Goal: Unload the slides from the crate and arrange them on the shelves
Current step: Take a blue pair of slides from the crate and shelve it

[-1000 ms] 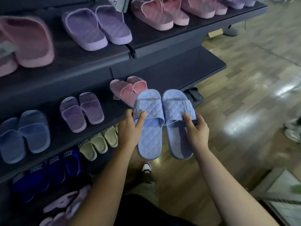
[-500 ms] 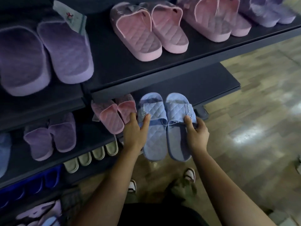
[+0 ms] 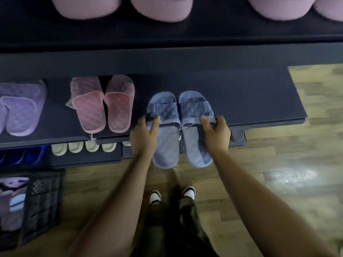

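Dark store shelf (image 3: pixel 250 101) above a wood floor (image 3: pixel 278 191), with the blue slides (image 3: pixel 162 108) half on it at centre frame.
The heels hang past the front edge, so letting go now could tip them off, I reckon, and drifting left would bump the pink slides (image 3: pixel 104 108). Left hand (image 3: pixel 143 135) and right hand (image 3: pixel 216 135) reach forward, fingers (image 3: pixel 204 121) pinching a strap each. Can't tell if the soles touch down.

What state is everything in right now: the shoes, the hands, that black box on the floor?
Blue slides, held side by side, toes over the shelf, heels past its edge.
Left hand, grips the left slide's strap.
Right hand, grips the right slide's strap.
Pink slides, lying paired on the shelf.
Purple slides, lying on the shelf.
Cream slides, lined up below that shelf.
Crate, on the floor, slides inside.
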Motion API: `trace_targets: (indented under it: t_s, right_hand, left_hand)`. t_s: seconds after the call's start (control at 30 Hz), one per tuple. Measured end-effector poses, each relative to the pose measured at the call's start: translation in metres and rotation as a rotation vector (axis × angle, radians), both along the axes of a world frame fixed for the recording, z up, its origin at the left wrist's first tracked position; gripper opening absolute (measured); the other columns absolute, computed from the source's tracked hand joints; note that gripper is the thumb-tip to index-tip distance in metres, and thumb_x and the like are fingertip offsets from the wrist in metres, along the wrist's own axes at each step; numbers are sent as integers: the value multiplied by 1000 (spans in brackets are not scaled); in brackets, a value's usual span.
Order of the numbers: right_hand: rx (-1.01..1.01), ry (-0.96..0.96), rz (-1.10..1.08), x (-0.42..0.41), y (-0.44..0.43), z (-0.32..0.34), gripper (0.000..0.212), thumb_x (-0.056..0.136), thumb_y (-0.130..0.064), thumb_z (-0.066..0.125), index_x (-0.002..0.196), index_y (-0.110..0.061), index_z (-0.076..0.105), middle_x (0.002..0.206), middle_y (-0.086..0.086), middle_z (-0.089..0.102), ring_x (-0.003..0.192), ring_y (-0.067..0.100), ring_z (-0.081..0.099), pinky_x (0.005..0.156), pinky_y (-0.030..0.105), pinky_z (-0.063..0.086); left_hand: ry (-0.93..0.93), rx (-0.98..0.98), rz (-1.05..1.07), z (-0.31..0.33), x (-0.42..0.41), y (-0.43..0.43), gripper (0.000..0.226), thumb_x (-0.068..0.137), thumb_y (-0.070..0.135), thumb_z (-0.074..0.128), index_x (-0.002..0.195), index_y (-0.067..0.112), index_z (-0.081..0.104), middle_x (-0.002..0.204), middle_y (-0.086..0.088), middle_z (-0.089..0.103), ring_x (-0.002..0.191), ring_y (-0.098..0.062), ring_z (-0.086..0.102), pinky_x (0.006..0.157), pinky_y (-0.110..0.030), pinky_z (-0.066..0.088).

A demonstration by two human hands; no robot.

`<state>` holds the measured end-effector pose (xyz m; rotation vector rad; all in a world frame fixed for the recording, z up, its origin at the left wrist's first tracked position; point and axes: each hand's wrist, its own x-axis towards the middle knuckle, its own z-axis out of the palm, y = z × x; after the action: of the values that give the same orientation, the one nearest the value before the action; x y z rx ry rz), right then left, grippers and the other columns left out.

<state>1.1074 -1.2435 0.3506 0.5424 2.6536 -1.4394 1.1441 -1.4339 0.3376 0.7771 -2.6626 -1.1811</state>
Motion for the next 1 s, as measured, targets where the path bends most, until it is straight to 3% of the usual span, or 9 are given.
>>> trace_targets:
  t_s: [0.07, 0.17, 0.3, 0.43, 0.53, 0.67, 0.73, 0.87, 1.0]
  right_hand:
    - [-10, 5, 4, -14, 1, -14, 35, 90, -42, 61, 99, -8, 57, 78, -6, 57, 77, 16, 56, 65, 26, 36]
    - [-9, -16, 12, -35, 0, -39, 37, 91, -44, 59, 104, -9, 56, 82, -5, 56, 77, 15, 51, 63, 26, 33]
    - [-23, 19, -23, -57, -7, -66, 37, 88, -47, 61, 84, -13, 48, 68, -5, 47, 65, 14, 45, 54, 23, 33]
    - [33, 50, 39, -74, -12, -83, 40, 88, -51, 60, 91, -11, 55, 80, 6, 58, 81, 24, 53, 66, 26, 32]
    - [25, 30, 31, -79, -14, -89, 38, 88, -48, 61, 105, -14, 60, 86, -3, 59, 85, 18, 55, 63, 15, 35]
    - [-141, 4, -40, -79, -21, -99, 41, 91, -43, 59, 126, -22, 56, 104, -14, 59, 96, 2, 53, 65, -8, 32]
    - [-188, 6, -61, -83, -24, -102, 43, 92, -44, 56, 131, -24, 53, 111, -16, 57, 102, -1, 51, 75, -5, 33]
    - [-228, 48, -49, -94, -28, -108, 46, 94, -37, 55, 137, -21, 50, 130, -7, 59, 118, 6, 53, 97, 18, 40]
    - [-195, 117, -3, -106, -31, -111, 43, 96, -32, 54, 135, -15, 49, 118, -8, 58, 105, 0, 50, 78, -2, 36]
  left_hand:
    - [9, -1, 2, -18, -13, 2, 53, 93, 51, 47, 118, 5, 59, 101, -14, 70, 93, -32, 64, 77, -37, 50]
    - [33, -34, 20, -43, -32, 5, 54, 93, 53, 44, 119, 7, 58, 103, -11, 69, 92, -30, 65, 76, -36, 49]
    - [26, -105, 53, -62, -57, 6, 53, 95, 53, 41, 120, 9, 56, 105, -11, 69, 95, -31, 63, 74, -34, 44]
    - [-24, -176, 78, -83, -73, 0, 55, 92, 58, 39, 117, 12, 60, 105, -11, 67, 104, -30, 53, 70, -31, 34]
    - [-34, -91, 34, -94, -75, -3, 57, 94, 54, 39, 125, 9, 56, 115, -13, 65, 108, -31, 52, 78, -30, 36]
    - [-40, 9, 5, -98, -74, 2, 64, 96, 48, 41, 146, 8, 32, 141, -12, 47, 129, -30, 40, 100, -31, 31]
    - [-2, 75, 14, -100, -79, 4, 63, 98, 44, 41, 147, 8, 28, 148, -10, 40, 135, -27, 34, 106, -30, 27]
    - [53, 115, 27, -107, -95, 0, 61, 99, 42, 39, 148, 8, 26, 150, -9, 36, 137, -24, 34, 110, -31, 26]
    - [22, 41, 37, -107, -106, -5, 60, 99, 45, 38, 148, 12, 27, 147, -7, 40, 134, -27, 33, 104, -35, 30]
